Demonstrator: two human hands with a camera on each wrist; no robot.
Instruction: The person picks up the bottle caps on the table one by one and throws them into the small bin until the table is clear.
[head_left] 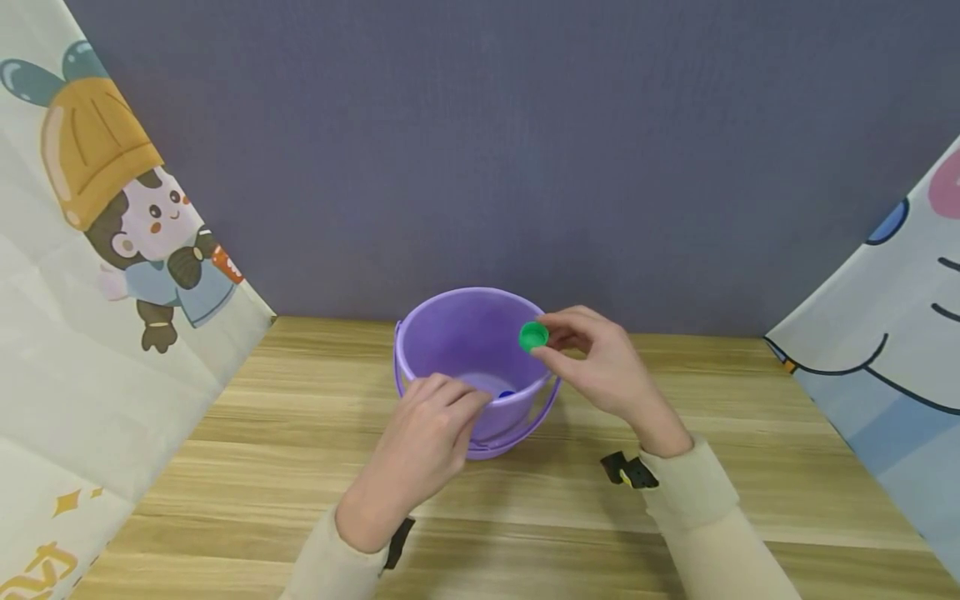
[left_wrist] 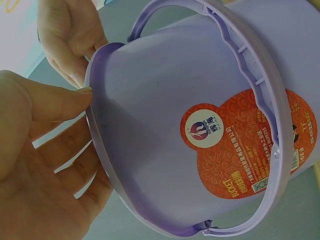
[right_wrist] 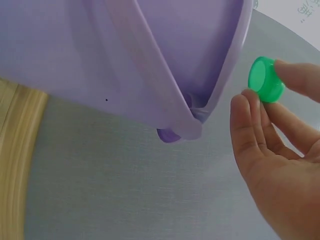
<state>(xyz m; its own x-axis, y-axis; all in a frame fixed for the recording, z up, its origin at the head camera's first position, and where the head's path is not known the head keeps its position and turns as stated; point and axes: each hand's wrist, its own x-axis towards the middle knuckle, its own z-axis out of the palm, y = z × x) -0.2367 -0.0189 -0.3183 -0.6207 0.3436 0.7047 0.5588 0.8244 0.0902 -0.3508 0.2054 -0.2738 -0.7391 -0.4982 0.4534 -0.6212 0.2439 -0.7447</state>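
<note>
A purple bucket [head_left: 476,333] stands upright on the wooden table, its handle [left_wrist: 272,95] hanging down at the near side. At the near rim, my left hand [head_left: 438,425] grips the bucket, thumb outside and fingers over the inner side. My right hand [head_left: 596,358] pinches a green bottle cap [head_left: 534,336] between thumb and fingers, level with the bucket's right rim. The right wrist view shows the cap [right_wrist: 265,79] apart from the bucket, its hollow side visible. Inside the bucket lies something small and blue [head_left: 506,394], mostly hidden by the near rim.
The wooden tabletop [head_left: 300,417] extends on both sides of the bucket. A dark grey-blue panel [head_left: 480,150] rises behind it. Printed cloths with cartoon figures [head_left: 165,225] hang left and right. A red label [left_wrist: 225,165] is stuck on the bucket's front.
</note>
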